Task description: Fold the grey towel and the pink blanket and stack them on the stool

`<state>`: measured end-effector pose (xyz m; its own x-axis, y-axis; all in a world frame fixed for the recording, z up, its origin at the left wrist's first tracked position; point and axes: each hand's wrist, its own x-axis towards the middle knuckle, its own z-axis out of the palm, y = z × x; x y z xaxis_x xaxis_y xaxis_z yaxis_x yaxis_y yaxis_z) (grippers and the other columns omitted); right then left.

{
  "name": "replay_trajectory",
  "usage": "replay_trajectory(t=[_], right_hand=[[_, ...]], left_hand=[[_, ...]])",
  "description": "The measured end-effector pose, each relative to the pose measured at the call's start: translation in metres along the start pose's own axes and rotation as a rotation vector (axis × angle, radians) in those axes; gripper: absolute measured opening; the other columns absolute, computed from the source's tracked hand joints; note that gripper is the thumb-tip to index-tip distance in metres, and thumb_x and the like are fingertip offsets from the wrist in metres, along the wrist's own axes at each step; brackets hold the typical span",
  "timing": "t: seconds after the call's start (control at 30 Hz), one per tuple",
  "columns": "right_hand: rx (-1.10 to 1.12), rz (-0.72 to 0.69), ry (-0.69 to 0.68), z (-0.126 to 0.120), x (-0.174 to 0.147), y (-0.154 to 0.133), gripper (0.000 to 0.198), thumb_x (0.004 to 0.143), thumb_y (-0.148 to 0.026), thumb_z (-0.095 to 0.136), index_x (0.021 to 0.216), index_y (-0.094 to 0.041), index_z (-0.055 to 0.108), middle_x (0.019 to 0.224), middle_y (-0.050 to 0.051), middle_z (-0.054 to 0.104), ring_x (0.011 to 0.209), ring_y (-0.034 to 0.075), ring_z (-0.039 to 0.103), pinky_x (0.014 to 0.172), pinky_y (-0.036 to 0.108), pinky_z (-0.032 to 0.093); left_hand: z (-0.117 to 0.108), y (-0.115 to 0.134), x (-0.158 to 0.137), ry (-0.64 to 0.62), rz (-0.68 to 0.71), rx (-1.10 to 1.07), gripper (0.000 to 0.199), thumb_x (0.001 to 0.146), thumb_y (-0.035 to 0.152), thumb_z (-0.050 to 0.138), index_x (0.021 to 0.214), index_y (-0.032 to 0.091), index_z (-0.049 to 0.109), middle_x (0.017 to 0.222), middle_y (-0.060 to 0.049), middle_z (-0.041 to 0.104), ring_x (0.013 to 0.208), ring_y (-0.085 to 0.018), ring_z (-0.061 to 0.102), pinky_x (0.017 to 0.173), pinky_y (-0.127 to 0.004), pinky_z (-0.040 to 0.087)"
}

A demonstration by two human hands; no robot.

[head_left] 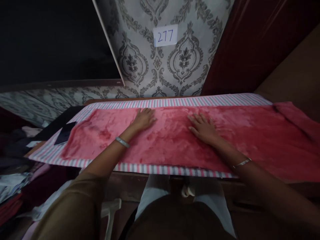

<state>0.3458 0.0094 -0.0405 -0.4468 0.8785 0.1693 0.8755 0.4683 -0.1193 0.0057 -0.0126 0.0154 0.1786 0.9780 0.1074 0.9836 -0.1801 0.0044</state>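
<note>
Nearest the camera, one dark lap with white cloth [152, 196] on either side fills the bottom edge, and two forearms extend forward from it. One left hand [144, 118] lies palm down on one pink plush cloth [175, 140], fingers extended and close together, gripping nothing. One right hand [203, 128] lies palm down on the same cloth, just to the right of centre, fingers spread flat, gripping nothing; the two hands are near each other but apart. Each wrist carries one thin silver bangle, two in total: left bangle [122, 142], right bangle [241, 163]. The pink plush cloth lies spread lengthwise across the tabletop, on top of one pink, white and grey striped sheet [175, 101] whose border shows along the far and near edges. At its right end the pink cloth is bunched into a fold [295, 115]. One dark folded item [65, 132] rests on the left end of the striped sheet, touching the edge of the pink cloth. Behind the tabletop stands a wall with grey damask patterned paper [140, 63]. One white paper label [165, 35] is fixed to it, handwritten in blue: "277". A heap of mixed fabrics [15, 180] lies at lower left; the count cannot be determined. One white plastic chair part [111, 210] shows below the tabletop.
</note>
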Motion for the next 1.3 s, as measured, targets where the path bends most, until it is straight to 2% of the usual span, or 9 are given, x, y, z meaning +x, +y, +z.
replay_trajectory(t=[0.1,0.27,0.4,0.53,0.7,0.8,0.93,1.13,1.3], right_hand=[[-0.005,-0.08,-0.007,0.004,-0.012,-0.016,0.062,0.1,-0.056,0.029,0.157,-0.032,0.033,0.165,0.007,0.027,0.15,0.039,0.021,0.115,0.066,0.022],[-0.024,-0.058,0.006,0.014,-0.014,-0.019,0.065,0.1,-0.058,0.025,0.155,-0.025,0.038,0.163,0.009,0.031,0.149,0.035,0.027,0.116,0.06,0.025],[-0.014,-0.071,-0.001,0.012,-0.009,-0.016,0.066,0.1,-0.058,0.024,0.154,-0.024,0.039,0.163,0.01,0.032,0.148,0.035,0.028,0.116,0.061,0.026],[0.007,-0.038,-0.073,0.006,-0.02,-0.021,0.064,0.1,-0.057,0.026,0.156,-0.026,0.036,0.163,0.011,0.032,0.149,0.037,0.027,0.113,0.063,0.029],[0.018,-0.135,-0.037,0.01,-0.065,-0.033,0.063,0.1,-0.059,0.028,0.158,-0.034,0.028,0.166,0.006,0.024,0.151,0.035,0.02,0.116,0.065,0.023],[0.034,-0.139,-0.04,0.013,-0.08,-0.038,0.063,0.101,-0.059,0.028,0.158,-0.033,0.03,0.167,0.005,0.021,0.153,0.033,0.015,0.118,0.062,0.021],[0.068,-0.12,-0.052,0.011,-0.079,-0.04,0.061,0.101,-0.057,0.03,0.158,-0.033,0.03,0.167,0.004,0.021,0.153,0.032,0.014,0.119,0.061,0.021],[0.114,-0.106,-0.079,-0.001,-0.077,-0.047,0.063,0.101,-0.058,0.033,0.157,-0.03,0.031,0.167,0.005,0.018,0.154,0.032,0.012,0.12,0.06,0.018],[0.15,-0.11,-0.072,-0.007,-0.075,-0.048,0.065,0.1,-0.059,0.036,0.158,-0.031,0.03,0.168,0.004,0.015,0.154,0.031,0.011,0.121,0.058,0.014]], left_hand=[[0.015,0.015,-0.033,-0.063,0.064,0.001,0.062,0.099,0.053,0.038,0.155,0.028,0.035,0.163,-0.008,0.032,0.151,-0.034,0.023,0.122,-0.058,0.011],[0.034,0.013,-0.053,-0.063,-0.009,-0.005,0.061,0.101,0.053,0.031,0.157,0.029,0.031,0.166,-0.007,0.027,0.152,-0.033,0.021,0.12,-0.059,0.017],[0.029,0.012,-0.05,-0.059,-0.005,-0.014,0.059,0.101,0.052,0.032,0.156,0.029,0.033,0.165,-0.007,0.029,0.152,-0.033,0.022,0.12,-0.059,0.018],[0.019,0.026,-0.059,-0.083,-0.043,-0.038,0.06,0.102,0.05,0.034,0.154,0.022,0.036,0.163,-0.013,0.031,0.15,-0.035,0.026,0.119,-0.06,0.021],[0.028,0.053,-0.092,-0.03,0.229,-0.057,0.065,0.099,0.057,0.039,0.156,0.029,0.031,0.165,-0.008,0.029,0.153,-0.033,0.018,0.121,-0.06,0.015],[0.04,0.058,-0.104,0.002,0.272,-0.059,0.063,0.098,0.057,0.041,0.156,0.033,0.032,0.165,-0.005,0.029,0.153,-0.032,0.017,0.122,-0.06,0.014],[0.047,0.055,-0.104,-0.006,0.265,-0.063,0.063,0.098,0.057,0.041,0.156,0.032,0.032,0.166,-0.005,0.026,0.154,-0.031,0.015,0.121,-0.061,0.013],[0.039,0.05,-0.101,-0.03,0.26,-0.048,0.062,0.099,0.055,0.038,0.155,0.031,0.033,0.166,-0.006,0.026,0.154,-0.031,0.016,0.121,-0.061,0.015],[0.032,0.069,-0.093,0.024,0.211,-0.049,0.063,0.099,0.054,0.036,0.157,0.028,0.031,0.164,-0.009,0.03,0.152,-0.033,0.023,0.118,-0.061,0.024]])
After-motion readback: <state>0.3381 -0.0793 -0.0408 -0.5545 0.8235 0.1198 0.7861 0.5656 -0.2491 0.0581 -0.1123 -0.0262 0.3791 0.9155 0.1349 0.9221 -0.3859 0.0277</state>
